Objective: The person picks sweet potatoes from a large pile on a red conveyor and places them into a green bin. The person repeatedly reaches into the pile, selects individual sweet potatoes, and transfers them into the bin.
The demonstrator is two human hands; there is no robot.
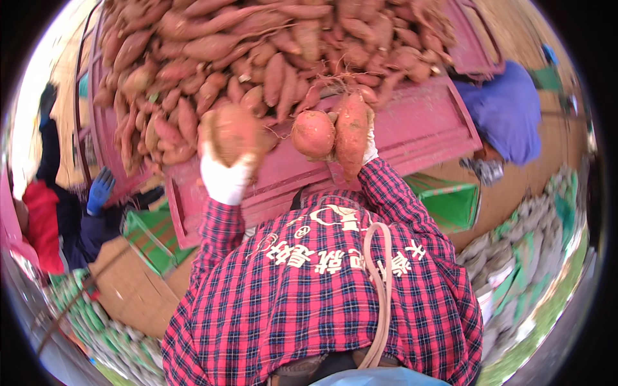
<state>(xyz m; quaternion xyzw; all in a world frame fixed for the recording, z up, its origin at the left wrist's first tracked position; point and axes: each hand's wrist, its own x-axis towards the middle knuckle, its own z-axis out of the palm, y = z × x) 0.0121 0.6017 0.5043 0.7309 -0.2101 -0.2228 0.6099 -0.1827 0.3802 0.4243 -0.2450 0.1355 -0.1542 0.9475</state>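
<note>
My left hand (229, 164), in a white glove soiled brown, is raised over the lowered red metal side panel (415, 125). It is blurred by motion and holds a reddish sweet potato (236, 128). My right hand (371, 140), gloved too, has a long sweet potato (352, 130) and a round one (313, 134) side by side, covering most of its fingers. Just beyond both hands, a large heap of sweet potatoes (193, 77) fills the red truck bed, some with thin roots.
Green boxes (446, 205) stand below the panel on both sides. A person in blue (507, 116) bends at the right; others are at the left, one with a blue glove (100, 189). Piles of green and grey sacks (526, 251) lie behind on both sides.
</note>
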